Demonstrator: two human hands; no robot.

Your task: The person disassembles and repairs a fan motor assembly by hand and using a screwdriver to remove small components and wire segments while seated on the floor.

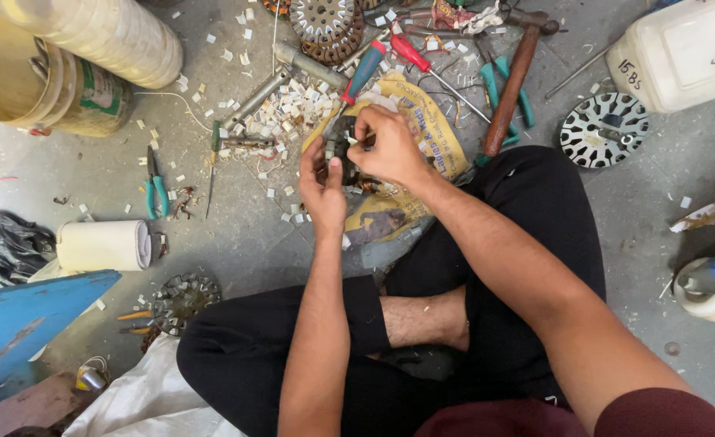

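A person sits cross-legged on a concrete floor (pixel 236 235), both hands closed around a small dark motor stator (pixel 343 154) held just above a yellow printed sack (pixel 422 129) in front of the knees. The left hand (pixel 323 190) grips the stator from below, thumb up against it; the right hand (pixel 390 146) clasps it from above, fingertips pinched at its top. Behind the sack lie a heap of white paper slips (pixel 292 109), a red-and-blue screwdriver (pixel 364 73) and a wooden-handled hammer (pixel 513 85). Teal-handled pliers (pixel 157 190) lie toward the floor's left edge, a slotted round lamination disc (pixel 604 129) toward its right.
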